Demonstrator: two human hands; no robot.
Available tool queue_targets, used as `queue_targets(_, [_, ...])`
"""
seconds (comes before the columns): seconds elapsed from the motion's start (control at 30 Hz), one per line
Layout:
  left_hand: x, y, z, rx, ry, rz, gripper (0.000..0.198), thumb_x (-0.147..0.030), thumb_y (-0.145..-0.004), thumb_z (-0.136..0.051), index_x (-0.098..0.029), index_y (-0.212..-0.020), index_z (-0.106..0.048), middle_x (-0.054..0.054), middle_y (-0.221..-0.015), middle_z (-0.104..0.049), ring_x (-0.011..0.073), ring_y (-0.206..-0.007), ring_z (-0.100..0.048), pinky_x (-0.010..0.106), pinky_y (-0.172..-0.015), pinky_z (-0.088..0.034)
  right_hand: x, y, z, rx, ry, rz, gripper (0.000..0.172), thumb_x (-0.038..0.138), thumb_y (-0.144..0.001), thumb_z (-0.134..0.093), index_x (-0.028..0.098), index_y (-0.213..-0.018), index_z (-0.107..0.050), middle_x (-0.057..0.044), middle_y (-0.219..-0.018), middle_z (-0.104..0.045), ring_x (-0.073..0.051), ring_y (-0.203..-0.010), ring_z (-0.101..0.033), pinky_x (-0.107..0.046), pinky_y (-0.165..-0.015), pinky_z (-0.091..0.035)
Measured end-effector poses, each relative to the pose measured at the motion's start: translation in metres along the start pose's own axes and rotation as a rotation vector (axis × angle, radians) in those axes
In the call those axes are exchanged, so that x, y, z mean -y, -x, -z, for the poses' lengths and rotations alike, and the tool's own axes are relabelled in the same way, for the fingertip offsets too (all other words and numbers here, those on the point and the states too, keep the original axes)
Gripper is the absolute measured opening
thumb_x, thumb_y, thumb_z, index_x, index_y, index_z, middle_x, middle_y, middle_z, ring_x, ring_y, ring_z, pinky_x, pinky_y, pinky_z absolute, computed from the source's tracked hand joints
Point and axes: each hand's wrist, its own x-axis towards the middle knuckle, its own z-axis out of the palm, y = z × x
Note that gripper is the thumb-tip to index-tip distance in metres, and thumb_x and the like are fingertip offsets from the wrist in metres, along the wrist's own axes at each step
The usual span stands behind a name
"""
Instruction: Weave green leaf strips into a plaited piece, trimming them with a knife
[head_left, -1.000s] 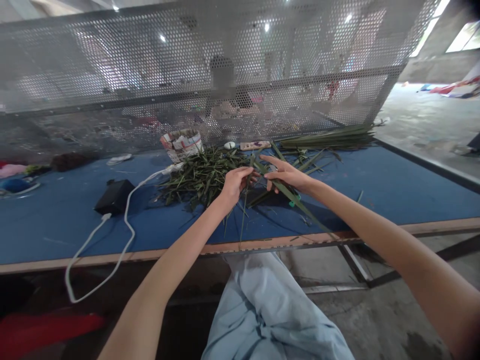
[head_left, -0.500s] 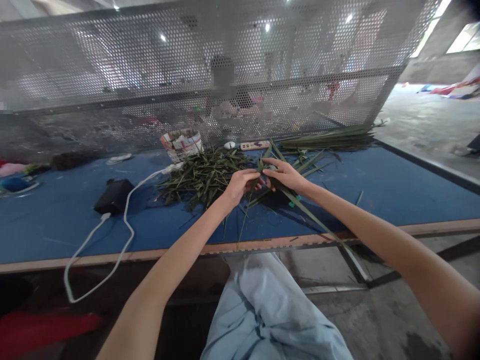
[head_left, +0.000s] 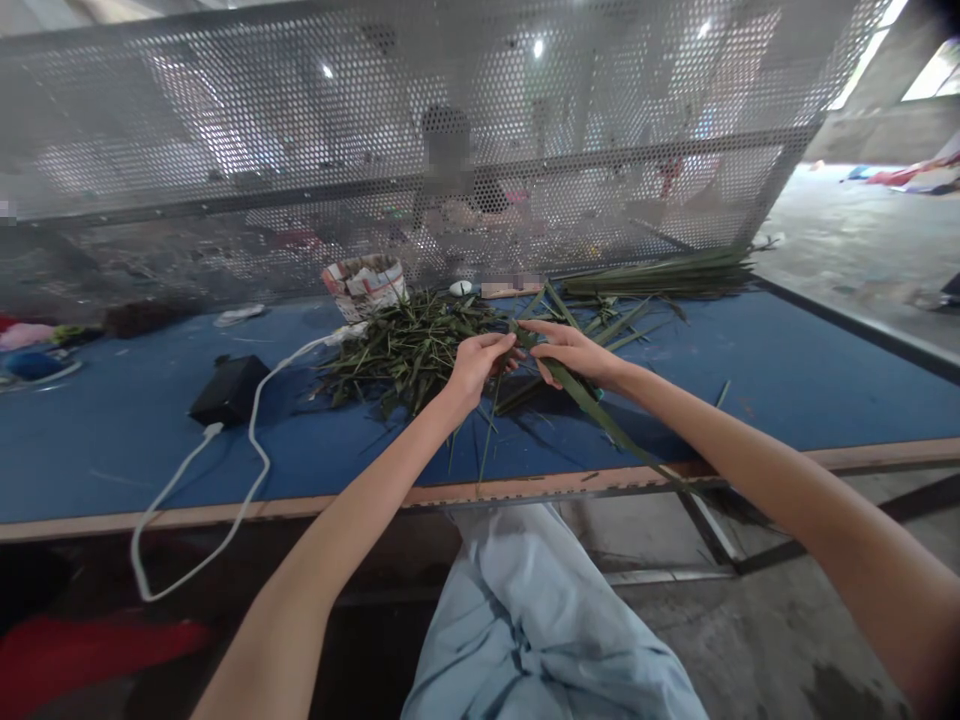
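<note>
My left hand (head_left: 476, 366) and my right hand (head_left: 571, 352) meet over the blue table top, pinching long, narrow green leaf blades (head_left: 596, 405) between them. One blade runs from my fingers down to the right, past the table's front edge. Just left of my left hand lies a heap of dark green bamboo-like leaves (head_left: 405, 350). A flat bundle of long leaf blades (head_left: 660, 275) lies at the back right, beyond my right hand. Loose blades and stems lie under both hands.
A paper-covered basket (head_left: 365, 286), a small white object (head_left: 460, 288) and a power strip (head_left: 510, 290) stand at the back. A black box (head_left: 229, 390) trails a white cable (head_left: 251, 450) off the front edge. A perforated metal screen (head_left: 450, 120) rises behind, a person (head_left: 446, 170) beyond it.
My hands have shifted only slightly, staying close together on the blades. The long blade in my right hand has tilted a little.
</note>
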Motion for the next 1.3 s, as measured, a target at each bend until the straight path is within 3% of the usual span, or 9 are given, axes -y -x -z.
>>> queue_targets(0.17, [0.000,0.002,-0.001,0.054,-0.047,-0.042,0.021,-0.033,-0.076,-0.070,-0.014,-0.068,-0.069,0.004,-0.064,-0.069,0.0118,-0.053,-0.057,0.025,-0.056,-0.042,-0.012,-0.006,0.001,-0.179,-0.003,0.076,0.052,0.035,-0.084,-0.063,0.012,-0.130,-0.055,0.001,-0.060,-0.066,-0.013,-0.047,-0.059,-0.026,-0.049,-0.053])
queue_targets(0.37, [0.004,-0.001,0.001,0.114,0.004,-0.011,0.027,-0.037,-0.077,-0.070,-0.012,-0.067,-0.068,0.006,-0.066,-0.069,0.0110,-0.055,-0.057,0.024,-0.057,-0.042,-0.015,-0.007,-0.001,-0.142,0.013,0.073,0.048,0.031,-0.084,-0.063,0.010,-0.126,-0.058,0.002,-0.058,-0.063,-0.009,-0.044,-0.053,-0.022,-0.044,-0.047])
queue_targets(0.67, [0.005,0.000,0.000,0.069,0.020,-0.037,0.025,-0.034,-0.076,-0.071,-0.013,-0.064,-0.068,0.004,-0.065,-0.068,0.0098,-0.053,-0.054,0.024,-0.055,-0.041,-0.004,-0.002,-0.002,-0.071,0.019,0.021,0.054,0.022,-0.084,-0.059,0.009,-0.136,-0.050,0.004,-0.054,-0.058,-0.008,-0.046,-0.050,-0.019,-0.042,-0.043])
queue_targets(1.1, [0.004,0.000,0.000,0.041,0.037,-0.031,0.029,-0.039,-0.077,-0.071,-0.013,-0.063,-0.066,0.004,-0.061,-0.066,0.0095,-0.050,-0.053,0.025,-0.054,-0.041,-0.009,-0.002,0.002,0.047,0.175,0.136,0.056,0.025,-0.086,-0.055,0.011,-0.139,-0.045,0.003,-0.061,-0.061,-0.009,-0.050,-0.056,-0.019,-0.046,-0.042])
queue_targets(1.23, [0.002,0.000,-0.001,0.032,0.001,-0.034,0.029,-0.039,-0.075,-0.072,-0.014,-0.064,-0.066,0.003,-0.059,-0.065,0.0098,-0.051,-0.053,0.025,-0.054,-0.041,-0.011,-0.002,0.000,0.072,0.178,0.140,0.069,0.027,-0.085,-0.057,0.015,-0.147,-0.031,0.003,-0.065,-0.063,-0.012,-0.053,-0.060,-0.021,-0.047,-0.044])
queue_targets(1.3, [0.001,0.000,0.000,0.015,0.014,-0.054,0.027,-0.039,-0.075,-0.073,-0.015,-0.066,-0.066,0.002,-0.057,-0.064,0.0094,-0.049,-0.053,0.024,-0.052,-0.040,-0.012,-0.003,-0.001,0.003,0.164,0.141,0.077,0.030,-0.084,-0.061,0.017,-0.150,-0.023,0.005,-0.061,-0.061,-0.012,-0.050,-0.058,-0.021,-0.045,-0.041])
